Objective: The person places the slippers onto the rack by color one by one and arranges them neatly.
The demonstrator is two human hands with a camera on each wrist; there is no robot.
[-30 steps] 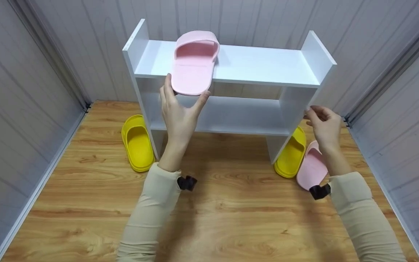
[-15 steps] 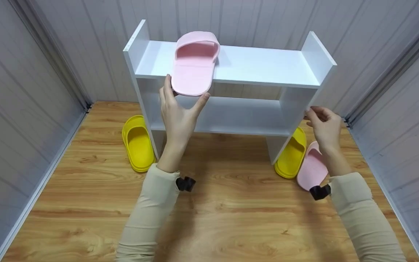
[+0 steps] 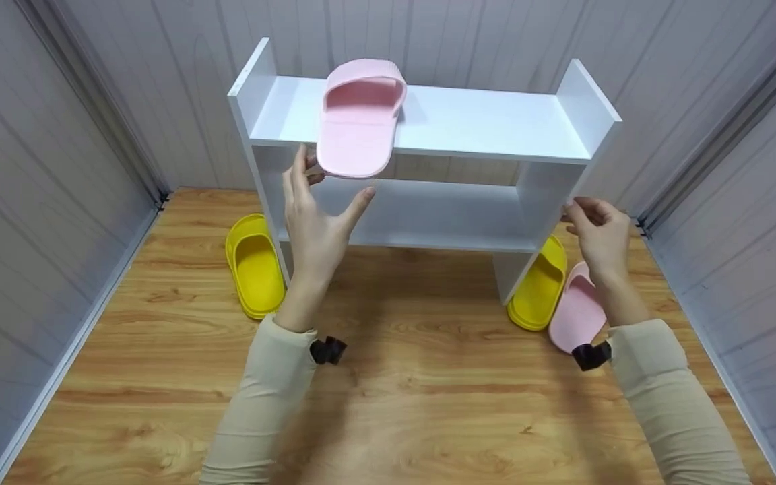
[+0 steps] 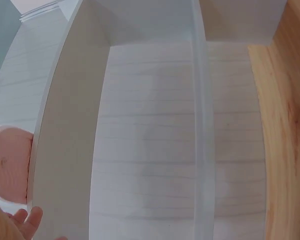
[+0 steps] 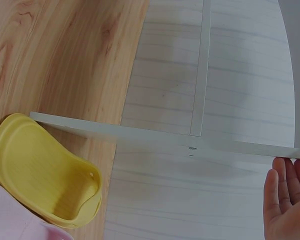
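A pink slipper [image 3: 358,128] rests on the top board of a white shelf rack [image 3: 496,128], its heel jutting over the front edge. Just below that heel is my left hand [image 3: 317,232], thumb and fingers spread apart. In the left wrist view the sole of the slipper [image 4: 10,162] shows past the board, with fingertips near the board's edge. My right hand [image 3: 600,232] is beside the rack's right side panel. The right wrist view has its fingers [image 5: 285,187] extended, with fingertips right at the panel.
A yellow slipper [image 3: 256,273] lies on the wood floor [image 3: 428,377] left of the rack. Right of it lie another yellow slipper [image 3: 536,286] and a second pink slipper [image 3: 576,313], partly covered by my right wrist. Panelled walls [image 3: 125,81] enclose the rack.
My left hand has let go of the pink slipper and drawn slightly down and left. The slipper stays on the top board; the right hand has hardly moved.
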